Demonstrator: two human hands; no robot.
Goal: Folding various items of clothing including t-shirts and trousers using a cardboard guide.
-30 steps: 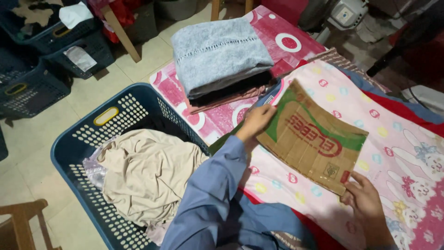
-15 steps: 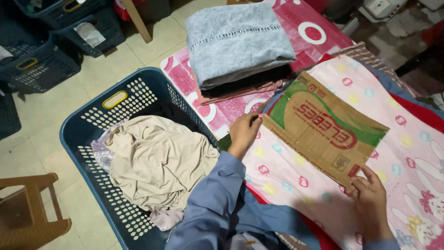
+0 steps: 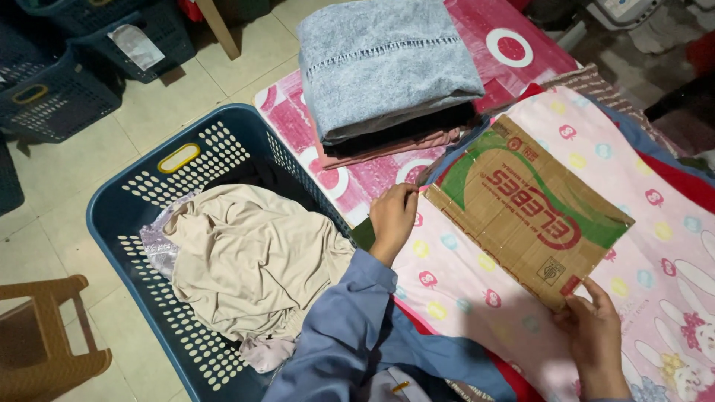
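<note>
1. Here, your left hand point(image 3: 393, 216) pinches one corner of the cardboard sheet point(image 3: 525, 208) — your right hand point(image 3: 596, 335) grips the opposite corner.
2. The sheet lies flat on pink patterned cloth point(image 3: 484, 298).
3. Beyond — folded clothes point(image 3: 387, 74); beside you, a blue laundry basket point(image 3: 119, 223) holding a beige garment point(image 3: 249, 257).

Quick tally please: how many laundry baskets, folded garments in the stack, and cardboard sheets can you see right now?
Laundry baskets: 3, the near blue basket and two dark ones behind it
Folded garments in the stack: 3, grey, black, pink
Cardboard sheets: 1, held by left hand and right hand
Total: 7
</note>
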